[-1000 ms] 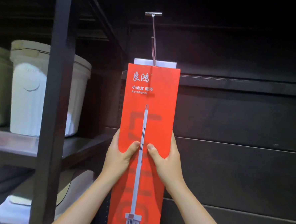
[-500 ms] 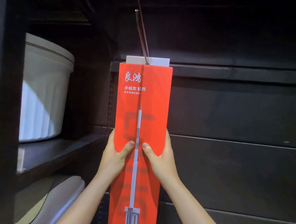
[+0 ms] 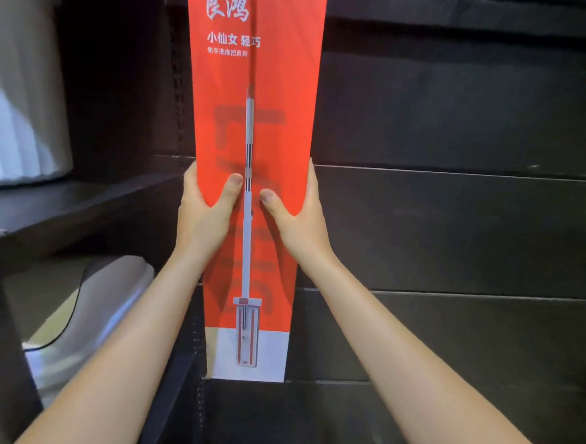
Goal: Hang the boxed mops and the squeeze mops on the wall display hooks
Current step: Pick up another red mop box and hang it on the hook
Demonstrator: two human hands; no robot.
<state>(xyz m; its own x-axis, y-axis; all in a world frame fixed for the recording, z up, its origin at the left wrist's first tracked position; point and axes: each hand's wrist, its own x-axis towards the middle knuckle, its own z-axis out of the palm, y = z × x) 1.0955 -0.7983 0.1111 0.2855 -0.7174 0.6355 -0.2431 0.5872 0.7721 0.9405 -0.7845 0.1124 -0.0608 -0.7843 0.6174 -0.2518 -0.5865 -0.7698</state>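
Reaching up, left hand (image 3: 205,209) and right hand (image 3: 297,218) clamp the upright boxed mop (image 3: 256,133), thumbs pressed on front.

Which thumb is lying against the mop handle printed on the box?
The left thumb: its tip touches the printed handle; the right thumb stops short.

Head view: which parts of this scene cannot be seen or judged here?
- Tall red cardboard mop box: its top is cut off by the upper edge, so hook and hanging hole are out of view.
- Left hand and right hand: only thumbs show in front; the fingers are hidden behind the box.
- Pale ribbed plastic bucket: blurred and cut off by the left edge.
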